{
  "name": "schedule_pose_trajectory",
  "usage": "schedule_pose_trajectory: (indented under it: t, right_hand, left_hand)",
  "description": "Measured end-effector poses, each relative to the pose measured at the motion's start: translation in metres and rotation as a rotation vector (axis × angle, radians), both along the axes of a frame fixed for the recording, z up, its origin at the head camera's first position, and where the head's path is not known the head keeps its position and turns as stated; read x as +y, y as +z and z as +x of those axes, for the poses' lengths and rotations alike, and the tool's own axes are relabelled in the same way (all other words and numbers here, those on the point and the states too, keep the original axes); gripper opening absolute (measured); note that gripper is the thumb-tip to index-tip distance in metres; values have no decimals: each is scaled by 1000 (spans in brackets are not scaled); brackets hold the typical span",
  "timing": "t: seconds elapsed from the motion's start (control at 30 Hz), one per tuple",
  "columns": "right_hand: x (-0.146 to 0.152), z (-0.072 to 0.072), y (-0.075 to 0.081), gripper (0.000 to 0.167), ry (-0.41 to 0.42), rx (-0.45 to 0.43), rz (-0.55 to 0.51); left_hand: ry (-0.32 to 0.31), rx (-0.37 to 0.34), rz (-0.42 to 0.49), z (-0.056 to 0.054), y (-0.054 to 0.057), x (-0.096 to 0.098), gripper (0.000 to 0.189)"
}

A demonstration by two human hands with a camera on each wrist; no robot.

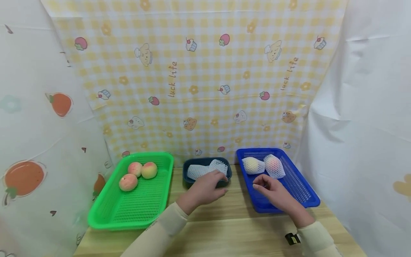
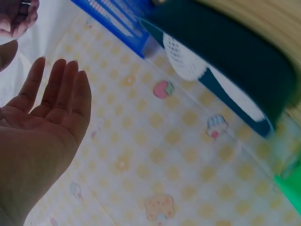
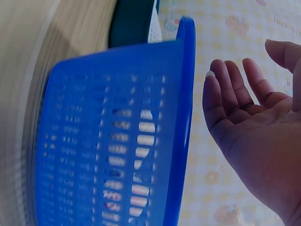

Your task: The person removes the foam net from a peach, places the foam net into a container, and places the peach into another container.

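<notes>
In the head view my left hand point(image 1: 207, 188) hovers at the front of a small dark teal bin point(image 1: 189, 184), fingers loosely bent and nothing in them. White foam net sleeves point(image 1: 196, 171) lie inside that bin. My right hand point(image 1: 271, 189) is over the near left side of a blue basket point(image 1: 302, 192), its fingers relaxed and holding nothing. Two peaches in foam nets rest in the blue basket: a pale yellow one point(image 1: 253, 166) and a pinker one point(image 1: 274, 166). Both wrist views show bare palms, the left hand point(image 2: 51, 113) and the right hand point(image 3: 258, 117).
A bright green basket point(image 1: 106, 217) stands on the left with three bare peaches, one of them a pink peach point(image 1: 128, 182). All containers sit on a wood-grain table point(image 1: 224, 232). A small black object point(image 1: 292, 238) lies by the right sleeve. Printed cloth hangs behind and at both sides.
</notes>
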State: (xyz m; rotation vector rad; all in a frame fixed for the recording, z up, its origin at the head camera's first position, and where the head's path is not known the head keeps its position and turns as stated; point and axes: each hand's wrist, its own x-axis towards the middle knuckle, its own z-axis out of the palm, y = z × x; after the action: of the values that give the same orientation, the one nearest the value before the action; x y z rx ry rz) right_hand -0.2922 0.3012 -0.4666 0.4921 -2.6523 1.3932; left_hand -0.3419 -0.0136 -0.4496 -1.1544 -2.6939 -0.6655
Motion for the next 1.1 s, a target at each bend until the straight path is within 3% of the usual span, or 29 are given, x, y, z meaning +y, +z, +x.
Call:
schedule_pose_trajectory:
  t: [0.23, 0.4, 0.63, 0.83, 1.1]
  right_hand:
    - [14, 0, -3, 18, -50, 8, -7]
    - [20, -3, -5, 16, -74, 31, -6]
    - [29, 0, -5, 18, -94, 40, -7]
    - [40, 2, -4, 20, -107, 24, 5]
    - [48, -8, 0, 24, -122, 33, 20]
  left_hand:
    - [-17, 8, 3, 3, -7, 25, 30]
    - [13, -1, -7, 2, -14, 47, 38]
    - [46, 30, -102, 5, -25, 82, 64]
    - [26, 68, -169, 10, -37, 109, 72]
    - [4, 92, -245, 7, -56, 135, 81]
